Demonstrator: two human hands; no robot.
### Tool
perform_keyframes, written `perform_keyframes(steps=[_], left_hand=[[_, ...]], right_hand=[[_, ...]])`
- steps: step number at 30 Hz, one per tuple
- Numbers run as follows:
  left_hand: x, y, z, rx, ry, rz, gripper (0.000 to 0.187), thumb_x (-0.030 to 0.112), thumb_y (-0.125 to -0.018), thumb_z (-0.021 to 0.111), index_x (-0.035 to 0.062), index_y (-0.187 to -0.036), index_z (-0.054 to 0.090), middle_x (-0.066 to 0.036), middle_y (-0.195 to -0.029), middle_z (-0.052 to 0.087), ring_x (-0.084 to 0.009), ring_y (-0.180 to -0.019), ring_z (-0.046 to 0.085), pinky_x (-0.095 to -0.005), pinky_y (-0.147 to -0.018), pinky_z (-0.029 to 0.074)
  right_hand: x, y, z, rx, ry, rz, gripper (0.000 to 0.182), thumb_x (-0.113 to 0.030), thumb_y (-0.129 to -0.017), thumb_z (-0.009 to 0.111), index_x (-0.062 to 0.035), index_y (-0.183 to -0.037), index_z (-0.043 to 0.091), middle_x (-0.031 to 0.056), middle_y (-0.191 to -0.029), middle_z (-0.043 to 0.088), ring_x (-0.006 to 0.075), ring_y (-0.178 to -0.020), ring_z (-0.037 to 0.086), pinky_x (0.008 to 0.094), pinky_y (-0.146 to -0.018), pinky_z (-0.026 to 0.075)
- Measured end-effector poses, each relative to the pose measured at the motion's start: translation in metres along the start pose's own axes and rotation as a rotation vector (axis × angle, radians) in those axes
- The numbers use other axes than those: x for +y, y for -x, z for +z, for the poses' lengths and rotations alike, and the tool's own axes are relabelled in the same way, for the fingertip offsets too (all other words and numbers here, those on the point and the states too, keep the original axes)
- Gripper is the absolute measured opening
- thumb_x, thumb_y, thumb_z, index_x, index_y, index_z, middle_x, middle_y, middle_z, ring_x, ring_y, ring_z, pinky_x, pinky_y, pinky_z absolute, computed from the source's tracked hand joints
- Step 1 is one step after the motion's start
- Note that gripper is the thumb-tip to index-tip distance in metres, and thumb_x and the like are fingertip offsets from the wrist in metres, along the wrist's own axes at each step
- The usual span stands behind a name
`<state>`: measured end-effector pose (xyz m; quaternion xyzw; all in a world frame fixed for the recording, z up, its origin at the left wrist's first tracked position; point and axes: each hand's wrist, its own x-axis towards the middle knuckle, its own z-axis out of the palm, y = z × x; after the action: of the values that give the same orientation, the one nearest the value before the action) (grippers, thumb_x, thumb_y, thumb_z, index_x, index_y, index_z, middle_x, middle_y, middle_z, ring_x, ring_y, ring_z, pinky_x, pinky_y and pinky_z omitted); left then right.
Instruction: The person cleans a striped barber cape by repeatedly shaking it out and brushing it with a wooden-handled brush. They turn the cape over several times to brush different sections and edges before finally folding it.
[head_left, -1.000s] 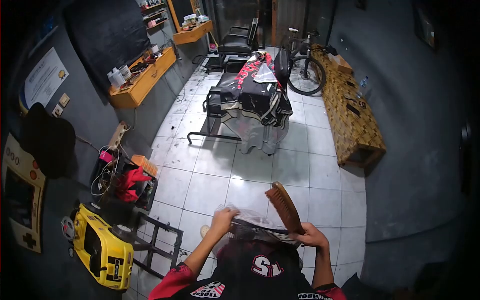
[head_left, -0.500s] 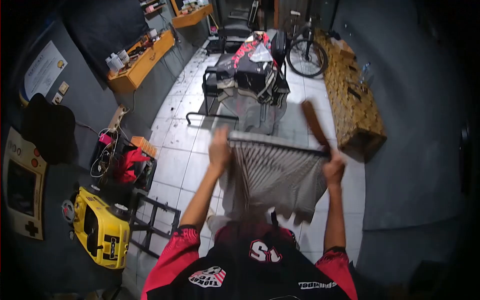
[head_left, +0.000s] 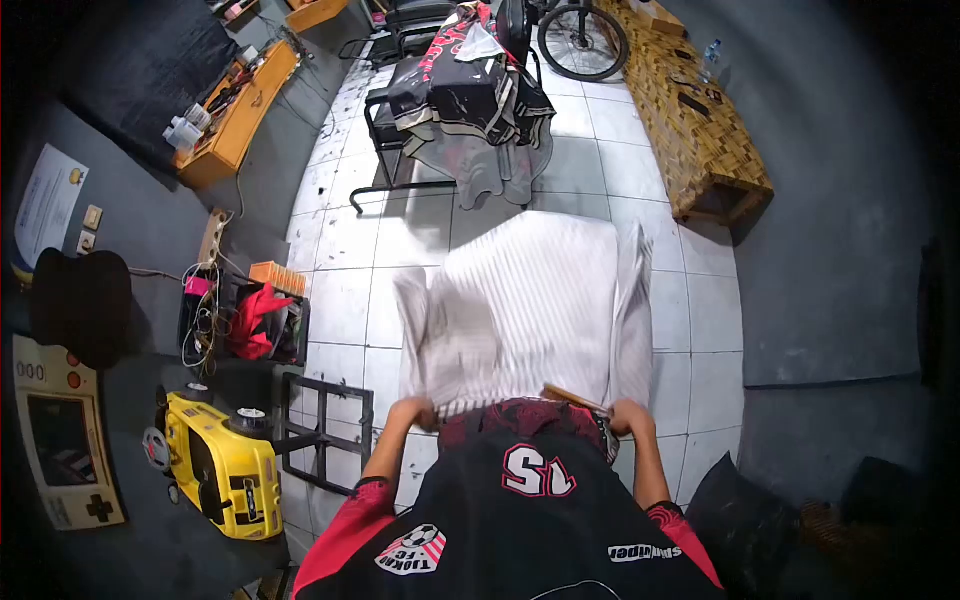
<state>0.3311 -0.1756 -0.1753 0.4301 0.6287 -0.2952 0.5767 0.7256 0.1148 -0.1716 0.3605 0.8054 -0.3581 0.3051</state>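
A pale striped barber cape (head_left: 530, 300) billows out in front of my body, spread wide over the tiled floor and a little blurred. My left hand (head_left: 412, 412) is closed on its near left corner, by my hip. On the other side, my right hand (head_left: 630, 417) grips the near right corner. A slim brown wooden piece (head_left: 575, 397), perhaps a brush handle, also sits in the right hand and points inward across the cape's near edge. Its far end is too small to make out.
Ahead stands a black chair (head_left: 385, 150) draped with dark and red cloth. A woven bench (head_left: 700, 140) runs along the right wall, near a bicycle (head_left: 583, 45). On the left are a wooden shelf (head_left: 240, 115), a cart (head_left: 300, 325) and a yellow toy car (head_left: 222, 465).
Both hands have come down and back toward my waist. The cape, bunched and hanging before, now fans out forward. The brown wooden piece has swung from upright to nearly level.
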Motion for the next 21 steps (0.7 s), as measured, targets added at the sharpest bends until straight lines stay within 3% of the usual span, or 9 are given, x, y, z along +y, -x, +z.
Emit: perform_keyframes(steps=[1,3,5,7,8,11,16,19,21], left_hand=[[-0.024,-0.030,0.036,0.218,0.072,0.313,0.033,0.022,-0.073,0.062,0.0065,-0.102,0.062,-0.013,-0.077,0.065,-0.0244,-0.074,0.061,-0.0382,-0.070,0.048],[-0.006,0.029,0.024,0.386,0.340,0.155,0.031,0.021,-0.072,0.062,0.0057,-0.099,0.063,-0.015,-0.081,0.066,-0.0268,-0.074,0.062,-0.0380,-0.068,0.048],[-0.007,0.043,0.014,0.786,0.369,0.321,0.035,0.011,-0.069,0.057,0.0038,-0.102,0.061,-0.022,-0.087,0.063,-0.0372,-0.079,0.061,-0.0402,-0.072,0.048],[0.019,0.107,-0.025,1.086,0.422,0.350,0.046,-0.005,-0.063,0.046,0.0012,-0.107,0.057,-0.023,-0.091,0.060,-0.0374,-0.089,0.057,-0.0395,-0.079,0.045],[0.012,0.114,-0.031,1.150,0.425,0.375,0.049,-0.009,-0.061,0.042,0.0008,-0.107,0.055,-0.020,-0.089,0.056,-0.0355,-0.085,0.056,-0.0360,-0.078,0.045],[0.038,0.173,-0.053,1.220,0.508,0.477,0.046,-0.013,-0.055,0.041,0.0008,-0.096,0.057,-0.016,-0.095,0.051,-0.0329,-0.088,0.051,-0.0332,-0.077,0.042],[0.048,0.174,-0.024,1.149,0.540,0.569,0.046,-0.013,-0.054,0.042,-0.0002,-0.096,0.054,-0.015,-0.095,0.053,-0.0313,-0.091,0.052,-0.0306,-0.080,0.041],[0.060,0.175,-0.009,0.960,0.651,0.469,0.031,-0.005,-0.061,0.051,-0.0009,-0.091,0.051,-0.018,-0.084,0.055,-0.0327,-0.080,0.054,-0.0324,-0.073,0.043],[0.067,0.176,0.000,0.817,0.678,0.387,0.024,-0.002,-0.065,0.055,-0.0018,-0.088,0.049,-0.018,-0.080,0.055,-0.0337,-0.074,0.053,-0.0335,-0.068,0.043]], right_hand=[[-0.004,0.014,0.004,-0.062,-0.110,-0.012,0.037,-0.011,-0.063,0.052,-0.0037,-0.097,0.063,0.0252,-0.085,0.061,0.0383,-0.082,0.061,0.0423,-0.073,0.046],[-0.007,0.030,0.010,0.160,-0.289,-0.144,0.038,-0.008,-0.064,0.050,-0.0067,-0.100,0.063,0.0241,-0.082,0.062,0.0323,-0.076,0.063,0.0395,-0.070,0.047],[-0.013,0.035,0.001,0.131,-0.430,-0.065,0.035,-0.002,-0.067,0.047,-0.0027,-0.098,0.062,0.0125,-0.068,0.060,0.0185,-0.066,0.057,0.0329,-0.062,0.045],[-0.023,0.047,-0.011,0.404,-0.486,-0.304,0.032,-0.001,-0.066,0.048,-0.0005,-0.094,0.063,0.0071,-0.063,0.058,0.0151,-0.058,0.055,0.0306,-0.054,0.044],[-0.045,0.070,-0.037,0.288,-0.550,-0.168,0.035,0.000,-0.063,0.047,-0.0013,-0.095,0.064,0.0085,-0.066,0.060,0.0144,-0.063,0.056,0.0307,-0.058,0.045],[-0.085,0.115,-0.086,0.150,-0.760,-0.139,0.035,0.003,-0.063,0.046,0.0012,-0.093,0.062,0.0043,-0.067,0.057,0.0099,-0.065,0.053,0.0263,-0.059,0.044],[-0.060,0.113,-0.059,0.376,-0.698,-0.332,0.026,-0.005,-0.070,0.057,0.0000,-0.094,0.062,0.0038,-0.062,0.052,0.0106,-0.058,0.048,0.0258,-0.055,0.041],[-0.079,0.140,-0.089,0.056,-0.601,0.012,0.028,-0.010,-0.070,0.063,-0.0014,-0.097,0.062,0.0038,-0.062,0.052,0.0111,-0.058,0.046,0.0268,-0.055,0.041],[-0.074,0.143,-0.086,-0.011,-0.580,-0.049,0.036,-0.020,-0.070,0.072,-0.0023,-0.099,0.062,0.0032,-0.062,0.050,0.0104,-0.059,0.045,0.0276,-0.054,0.039]])
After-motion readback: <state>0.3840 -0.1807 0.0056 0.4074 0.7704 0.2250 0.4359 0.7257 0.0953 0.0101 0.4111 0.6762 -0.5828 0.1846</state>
